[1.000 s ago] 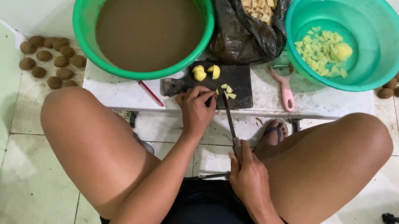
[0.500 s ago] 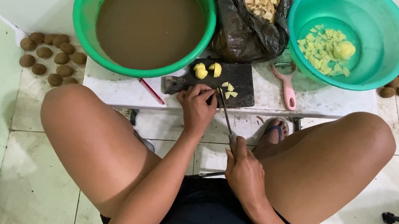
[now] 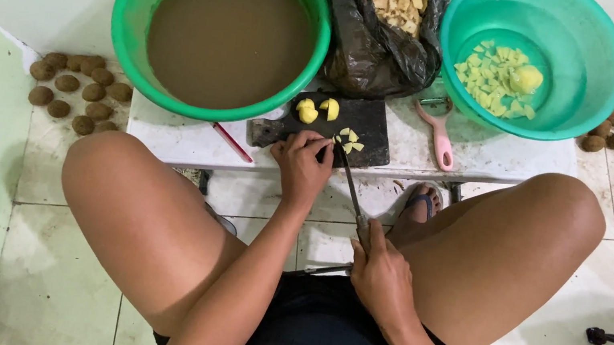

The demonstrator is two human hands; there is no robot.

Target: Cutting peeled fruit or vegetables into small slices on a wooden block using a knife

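A dark cutting board (image 3: 367, 121) lies on a low white table (image 3: 174, 136) between my knees. My left hand (image 3: 301, 165) presses a small yellow potato piece against the board's near edge. My right hand (image 3: 380, 277) grips the handle of a long knife (image 3: 350, 185), its tip resting on the board beside my left fingers. Small cut yellow pieces (image 3: 348, 140) lie by the blade. Two peeled potato halves (image 3: 316, 109) sit farther back on the board.
A green basin of brown water (image 3: 223, 30) stands at the left, a black bag of peelings (image 3: 390, 23) in the middle, a teal basin with cut potato (image 3: 530, 60) at the right. A pink peeler (image 3: 438, 139) lies on the table. Unpeeled potatoes (image 3: 76, 89) lie on the floor.
The knife blade has shifted slightly along the board near my left fingers, and my right hand has moved a little. My left hand stays on the piece.
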